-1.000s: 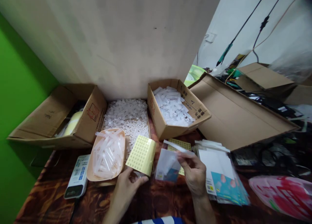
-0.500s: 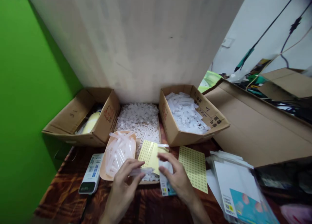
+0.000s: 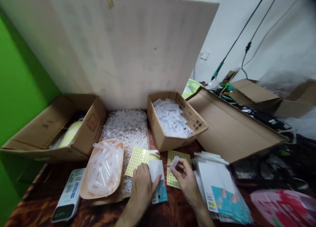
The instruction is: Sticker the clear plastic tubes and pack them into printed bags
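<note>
Between the thumb and fingers of my right hand (image 3: 185, 175) is a small translucent tube (image 3: 174, 162), held over a yellow sticker sheet (image 3: 173, 181). My left hand (image 3: 143, 184) rests beside a white and blue card packet (image 3: 160, 190), its thumb on the packet; the other fingers curl over the packet's left side, and what is under them is hidden. Another yellow sticker sheet (image 3: 135, 159) lies just behind my left hand. A peach tray (image 3: 84, 187) full of translucent tubes stands to the left.
Small white pieces (image 3: 128, 121) fill a shallow box at the centre back. One carton (image 3: 160, 139) holds many tubes; another carton (image 3: 84, 138) stands left. A white and blue device (image 3: 70, 190) lies front left. Stacked packets (image 3: 217, 184) and a large cardboard flap (image 3: 232, 131) are right.
The view has swung to the right. The tube was in my left hand and is now in my right. My left hand has moved onto the packet, and my right hand has moved off it.
</note>
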Available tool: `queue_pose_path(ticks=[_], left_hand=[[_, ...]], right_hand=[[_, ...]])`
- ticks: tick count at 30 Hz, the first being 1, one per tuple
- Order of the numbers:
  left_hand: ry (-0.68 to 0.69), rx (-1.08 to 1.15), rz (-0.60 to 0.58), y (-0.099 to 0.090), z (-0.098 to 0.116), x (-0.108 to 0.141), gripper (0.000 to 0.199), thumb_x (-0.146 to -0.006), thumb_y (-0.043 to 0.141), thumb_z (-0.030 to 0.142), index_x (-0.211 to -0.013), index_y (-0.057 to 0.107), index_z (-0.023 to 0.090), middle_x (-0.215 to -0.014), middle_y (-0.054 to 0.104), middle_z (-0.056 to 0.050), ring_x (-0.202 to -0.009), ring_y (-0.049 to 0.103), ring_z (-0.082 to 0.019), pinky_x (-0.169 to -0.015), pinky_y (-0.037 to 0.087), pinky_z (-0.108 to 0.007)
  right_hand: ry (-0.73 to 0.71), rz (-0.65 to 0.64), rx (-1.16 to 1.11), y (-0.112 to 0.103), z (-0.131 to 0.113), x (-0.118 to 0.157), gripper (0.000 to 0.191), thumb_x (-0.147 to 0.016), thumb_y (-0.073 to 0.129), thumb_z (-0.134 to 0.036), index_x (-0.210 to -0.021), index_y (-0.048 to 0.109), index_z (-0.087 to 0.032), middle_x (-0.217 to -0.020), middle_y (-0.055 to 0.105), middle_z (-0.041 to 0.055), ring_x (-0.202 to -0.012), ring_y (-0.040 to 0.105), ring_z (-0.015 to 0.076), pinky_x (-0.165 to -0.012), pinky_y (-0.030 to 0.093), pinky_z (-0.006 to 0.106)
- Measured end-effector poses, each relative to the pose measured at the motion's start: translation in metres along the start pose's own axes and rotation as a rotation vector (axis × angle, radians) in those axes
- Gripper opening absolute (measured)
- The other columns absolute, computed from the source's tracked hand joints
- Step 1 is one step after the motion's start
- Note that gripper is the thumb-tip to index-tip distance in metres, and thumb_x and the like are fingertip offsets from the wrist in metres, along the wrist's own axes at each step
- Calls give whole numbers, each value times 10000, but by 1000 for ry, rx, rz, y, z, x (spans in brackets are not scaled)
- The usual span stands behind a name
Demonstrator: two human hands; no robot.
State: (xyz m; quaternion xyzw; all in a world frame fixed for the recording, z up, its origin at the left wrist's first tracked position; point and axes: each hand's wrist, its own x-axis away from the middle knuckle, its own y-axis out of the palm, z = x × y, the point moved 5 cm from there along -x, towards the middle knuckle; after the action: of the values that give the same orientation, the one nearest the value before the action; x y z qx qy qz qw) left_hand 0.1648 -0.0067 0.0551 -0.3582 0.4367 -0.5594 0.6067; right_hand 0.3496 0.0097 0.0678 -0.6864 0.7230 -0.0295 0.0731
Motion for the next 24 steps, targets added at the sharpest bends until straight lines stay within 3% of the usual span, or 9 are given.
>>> queue_pose_path(ticks=[4,7,10,14,16,20,24], left_hand=[[-104,432,-127,2,-15,-1,133,-829,604,291,-889,525,202,-839,676,-87,-805,680,-284,-726,488,-357],[-229,876,-237,-2,-26,9,231,-842,618,336,-988,479,224,-873,716,-56,-805,711,-255,-733,521,-334],[-287,1141,-300,-13,-33,21,367,-812,692,419,-1021,455,231,-898,750,-51,-844,724,-247,-739,535,-312],[-225,1241,-369,-25,-35,32,472,-779,747,402,-1092,443,220,-910,755,-46,-815,701,-214,-697,507,-267],[-210,1239,-384,-27,-37,35,518,-769,759,362,-1153,443,214,-939,751,-46,-813,686,-200,-708,502,-262],[-236,1261,-392,-26,-40,37,580,-757,782,375,-1206,455,207,-950,736,-46,-832,676,-198,-728,498,-263],[-240,1391,-423,-25,-38,38,631,-777,794,472,-1242,469,194,-946,729,-56,-831,676,-206,-716,486,-273]], right_hand=[[-21,-4,-93,2,-9,3,304,-930,698,-438,-1123,599,-225,-1059,762,107,-1009,725,270,-903,571,379],[-112,65,-11,-1,-17,1,228,-915,717,-396,-1034,647,-214,-1132,734,116,-1060,698,274,-941,553,374],[-140,158,-8,-5,-20,-3,257,-900,729,-394,-1050,665,-194,-1076,718,117,-1015,689,272,-900,561,369],[-41,106,-336,12,-20,-11,523,-864,771,-398,-1292,527,-220,-963,719,76,-846,716,241,-751,594,351],[2,48,-471,26,-21,-11,583,-828,806,-397,-1289,480,-253,-921,720,51,-769,713,227,-685,595,339],[74,-41,-551,46,-15,-5,488,-830,804,-416,-1179,489,-286,-825,709,11,-610,650,188,-534,532,274],[32,-74,-518,42,-11,0,397,-816,817,-436,-1079,563,-282,-833,713,6,-678,661,201,-628,544,299]])
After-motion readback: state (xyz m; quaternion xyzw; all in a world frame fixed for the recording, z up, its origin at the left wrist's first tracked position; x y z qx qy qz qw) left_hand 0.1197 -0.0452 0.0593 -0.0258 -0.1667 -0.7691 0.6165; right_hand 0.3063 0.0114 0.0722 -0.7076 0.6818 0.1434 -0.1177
